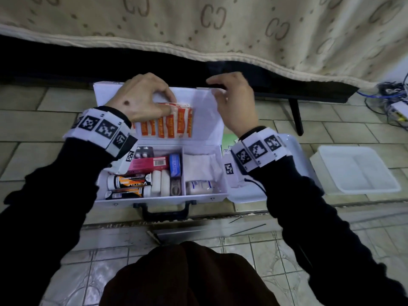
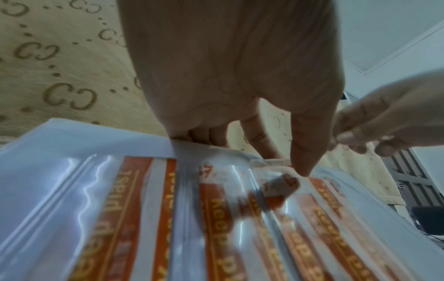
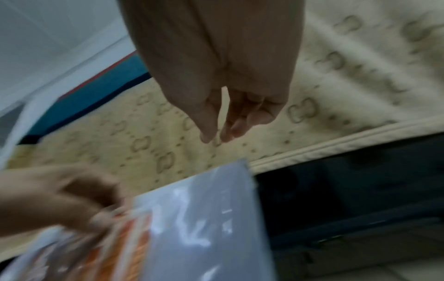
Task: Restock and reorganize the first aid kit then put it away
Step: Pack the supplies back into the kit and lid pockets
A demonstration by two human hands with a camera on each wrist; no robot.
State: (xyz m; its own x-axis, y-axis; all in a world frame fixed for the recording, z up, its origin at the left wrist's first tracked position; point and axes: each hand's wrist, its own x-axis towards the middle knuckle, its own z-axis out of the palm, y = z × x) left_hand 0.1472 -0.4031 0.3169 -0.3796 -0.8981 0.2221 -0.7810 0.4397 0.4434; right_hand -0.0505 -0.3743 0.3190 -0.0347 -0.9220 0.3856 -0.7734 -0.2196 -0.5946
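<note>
The white first aid kit [image 1: 161, 200] lies open on the tiled floor, its lid [image 1: 205, 120] leaning back toward the bed. A clear pocket in the lid holds orange-and-white plaster strips [image 1: 172, 124] [image 2: 216, 218]. My left hand [image 1: 170, 102] [image 2: 288, 161] pinches the top of these strips, thumb pressed on the plastic. Just right of it, my right hand [image 1: 217, 89] [image 3: 216, 136] hovers by the lid's upper edge, fingers loosely curled, holding nothing. The base holds two orange-black tubes [image 1: 130, 183], a pink box [image 1: 150, 164], a blue box [image 1: 175, 165], white rolls [image 1: 160, 182], gauze [image 1: 198, 166] and a white bottle [image 1: 198, 187].
A white plastic tray [image 1: 355, 171] sits on the floor to the right, with a second white tray [image 1: 249, 195] and a green packet [image 1: 228, 143] beside the kit. A beige bedcover [image 1: 198, 25] hangs over a dark gap behind. Cables [image 1: 393, 100] lie far right.
</note>
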